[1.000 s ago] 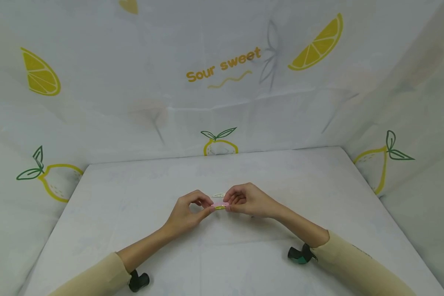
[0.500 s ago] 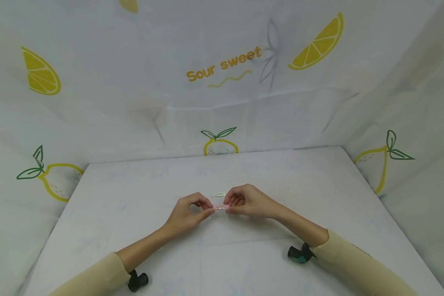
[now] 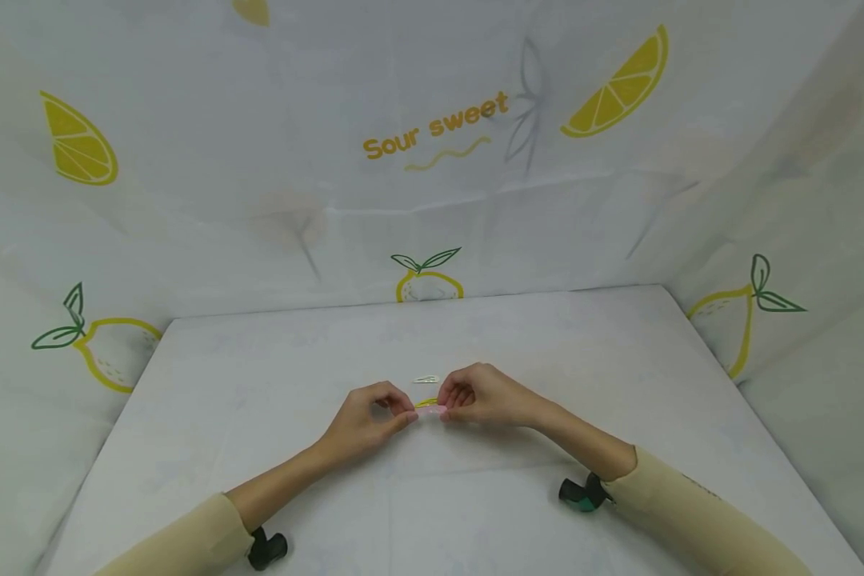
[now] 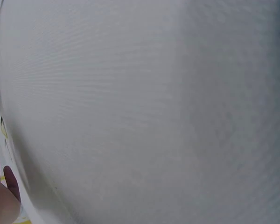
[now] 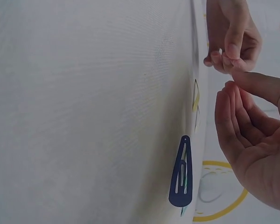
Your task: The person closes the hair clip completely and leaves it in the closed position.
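Note:
A small pink hair clip (image 3: 432,410) spans the gap between my two hands in the head view. My left hand (image 3: 369,414) pinches its left end between thumb and fingers, and my right hand (image 3: 487,395) pinches the right end. Just behind it a yellow hair clip (image 3: 426,402) shows in part. Farther back lies a pale snap hair clip (image 3: 426,379). Seen from the right wrist, a dark blue snap clip (image 5: 180,198) lies on the table below my right hand (image 5: 261,140); the head view hides it. Only part of my left hand (image 4: 2,200) enters the left wrist view.
A white cloth (image 3: 317,512) covers the table. White curtains (image 3: 259,160) printed with lemons enclose the back and sides. A dark wrist device (image 3: 585,494) hangs under the right sleeve, another black device (image 3: 268,549) under the left.
Both hands have come slightly nearer the person with the pink clip. It was behind the yellow clip a second ago and is in front of it now. The pale clip shows more fully.

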Demonstrator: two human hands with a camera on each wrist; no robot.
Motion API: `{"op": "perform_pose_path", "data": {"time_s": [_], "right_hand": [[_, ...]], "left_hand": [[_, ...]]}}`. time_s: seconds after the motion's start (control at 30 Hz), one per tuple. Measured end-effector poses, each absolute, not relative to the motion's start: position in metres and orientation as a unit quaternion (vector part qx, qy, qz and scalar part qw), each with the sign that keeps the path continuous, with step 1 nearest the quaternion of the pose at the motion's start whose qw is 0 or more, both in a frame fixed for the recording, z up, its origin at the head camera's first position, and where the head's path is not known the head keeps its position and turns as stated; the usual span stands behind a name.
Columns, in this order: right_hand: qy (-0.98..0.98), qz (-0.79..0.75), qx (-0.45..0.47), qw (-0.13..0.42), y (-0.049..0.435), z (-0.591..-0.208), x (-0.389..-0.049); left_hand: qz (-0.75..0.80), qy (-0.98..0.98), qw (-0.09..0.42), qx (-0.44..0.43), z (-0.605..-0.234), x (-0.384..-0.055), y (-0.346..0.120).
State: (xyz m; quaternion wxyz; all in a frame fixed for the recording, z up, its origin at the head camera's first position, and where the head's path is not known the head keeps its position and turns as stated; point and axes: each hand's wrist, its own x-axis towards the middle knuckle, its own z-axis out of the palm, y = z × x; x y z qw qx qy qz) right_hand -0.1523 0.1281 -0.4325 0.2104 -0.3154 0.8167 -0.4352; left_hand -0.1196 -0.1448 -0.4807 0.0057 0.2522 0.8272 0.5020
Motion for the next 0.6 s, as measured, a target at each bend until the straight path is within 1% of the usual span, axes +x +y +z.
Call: {"op": "perform_pose_path", "data": {"time_s": [0.6], "right_hand": [[0.835,-0.399,-0.305,0.225,0.1245,-0.4364,-0.1516]], "left_hand": [[0.487,0.84,0.028,0.237,-0.4866,-0.1192,-0.1458]]}}
